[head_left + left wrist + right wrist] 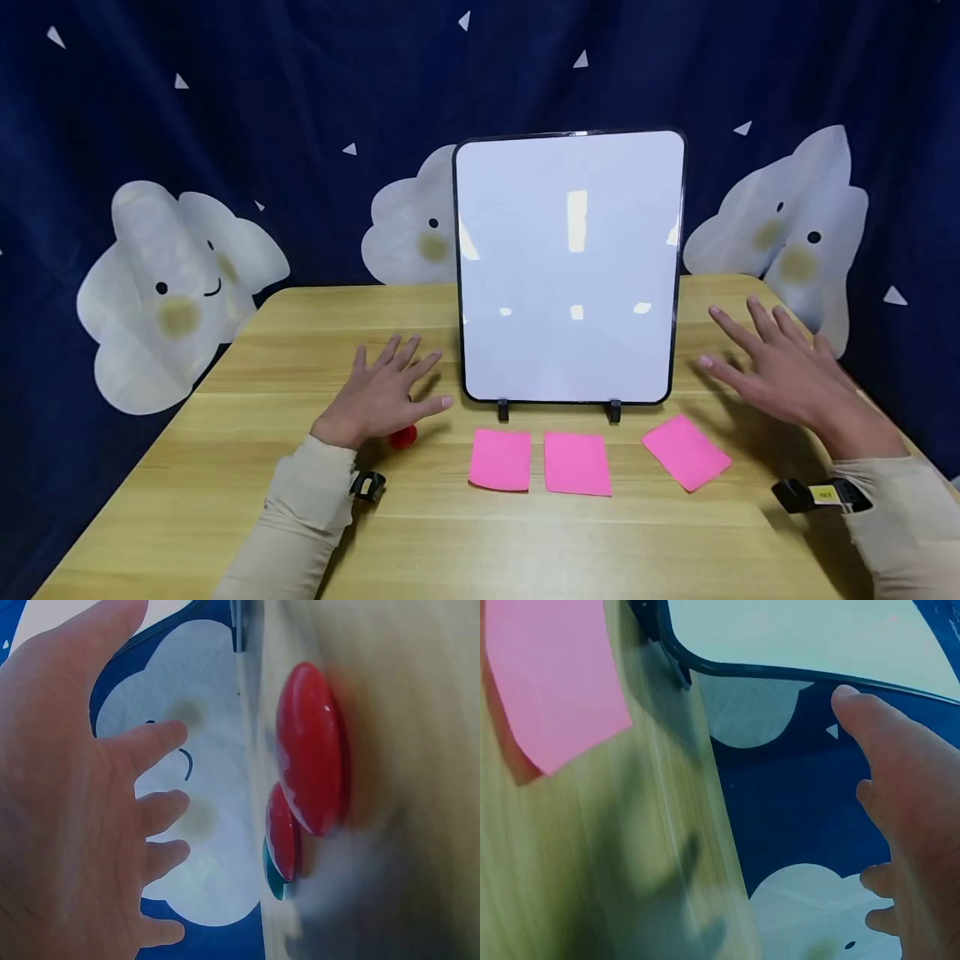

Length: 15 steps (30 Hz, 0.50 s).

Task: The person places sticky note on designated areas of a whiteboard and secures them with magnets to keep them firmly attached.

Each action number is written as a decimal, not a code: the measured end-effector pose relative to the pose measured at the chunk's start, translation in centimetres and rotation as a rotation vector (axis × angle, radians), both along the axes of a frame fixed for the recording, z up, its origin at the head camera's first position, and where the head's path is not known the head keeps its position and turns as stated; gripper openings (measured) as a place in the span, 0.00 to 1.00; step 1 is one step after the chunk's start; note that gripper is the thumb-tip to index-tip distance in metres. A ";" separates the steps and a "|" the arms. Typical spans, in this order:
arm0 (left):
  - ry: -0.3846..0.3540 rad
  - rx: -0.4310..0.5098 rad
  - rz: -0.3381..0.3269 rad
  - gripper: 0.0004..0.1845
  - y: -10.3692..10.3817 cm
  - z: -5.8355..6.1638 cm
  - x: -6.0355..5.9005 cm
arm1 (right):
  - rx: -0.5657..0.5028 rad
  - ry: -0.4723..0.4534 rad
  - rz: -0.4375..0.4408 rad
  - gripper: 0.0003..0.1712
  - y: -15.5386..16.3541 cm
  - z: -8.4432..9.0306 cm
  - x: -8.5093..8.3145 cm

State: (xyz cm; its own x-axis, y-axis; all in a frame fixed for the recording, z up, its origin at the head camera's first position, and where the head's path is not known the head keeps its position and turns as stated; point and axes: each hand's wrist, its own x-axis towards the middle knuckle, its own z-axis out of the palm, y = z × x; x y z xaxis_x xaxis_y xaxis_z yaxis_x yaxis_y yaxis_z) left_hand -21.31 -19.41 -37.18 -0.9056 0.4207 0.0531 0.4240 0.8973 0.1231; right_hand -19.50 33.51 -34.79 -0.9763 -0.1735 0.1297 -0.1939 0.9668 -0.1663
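Observation:
A white board [568,267] with a black frame stands upright on two small feet at the middle of the wooden table [225,517]; its lower edge also shows in the right wrist view, white board [795,637]. Three pink sticky notes lie in front of it: left [500,459], middle [576,464], right [686,452], the last seen close as a pink note [547,675]. My left hand [386,392] hovers open, fingers spread, left of the board. Under it lie round red magnets [311,746] and a teal one [271,876]; one red magnet [403,437] shows beside the wrist. My right hand [772,367] hovers open right of the board, holding nothing.
A dark blue curtain with white cloud faces [176,292] hangs behind the table. The table's far edge runs just behind the board, and its left and right edges slant outward toward me. A strap with a camera sits on each wrist [821,495].

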 end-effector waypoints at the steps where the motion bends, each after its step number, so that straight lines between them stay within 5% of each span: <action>1: -0.002 0.002 -0.001 0.49 0.0 0.0 0.0 | 0.001 0.006 0.008 0.47 -0.1 0.0 0.1; 15: 0.047 0.022 -0.063 0.45 0.1 -0.6 0.6 | -0.018 0.049 0.049 0.48 -1.1 -0.4 0.8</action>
